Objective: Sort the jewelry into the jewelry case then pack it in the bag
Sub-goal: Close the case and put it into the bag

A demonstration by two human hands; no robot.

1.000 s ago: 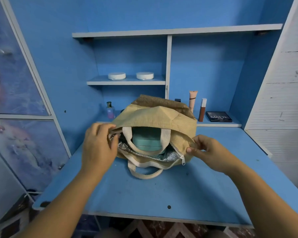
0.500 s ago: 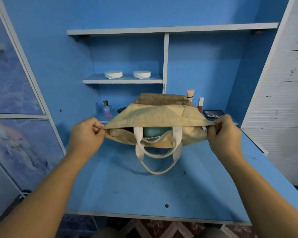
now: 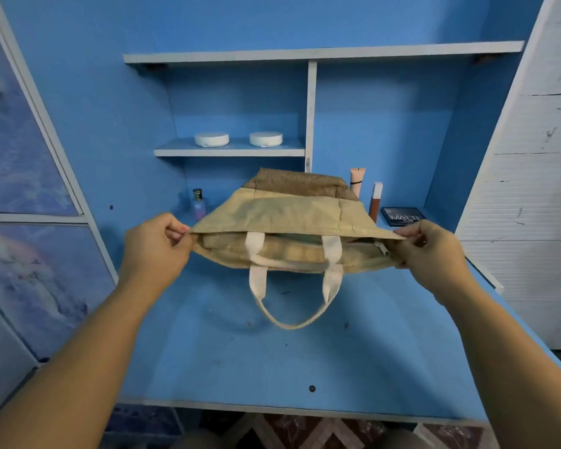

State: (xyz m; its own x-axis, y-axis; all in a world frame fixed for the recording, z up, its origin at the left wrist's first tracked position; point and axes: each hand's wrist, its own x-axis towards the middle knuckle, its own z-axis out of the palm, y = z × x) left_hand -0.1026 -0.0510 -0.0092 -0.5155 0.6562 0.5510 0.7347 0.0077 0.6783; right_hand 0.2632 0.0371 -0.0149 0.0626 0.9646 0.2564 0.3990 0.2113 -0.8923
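Desk (image 3: 272, 361) in blue, seen from the wearer's head. At left, the left grip (image 3: 154, 251) pinches the left corner of a tan bag (image 3: 289, 212) between thumb and curled fingers. Behind it stands a small bottle (image 3: 198, 204); two white tins (image 3: 212, 139) sit on a shelf above. The bag is stretched taut between both hands, mouth toward the viewer, one cream handle (image 3: 292, 319) looping down. A teal sliver of the case (image 3: 292, 237) shows inside. Further right stand a tube (image 3: 357, 181), a brown stick (image 3: 375, 204) and a dark palette (image 3: 402, 215). The right grip (image 3: 431, 254) pinches the bag's right corner, beside the zip.
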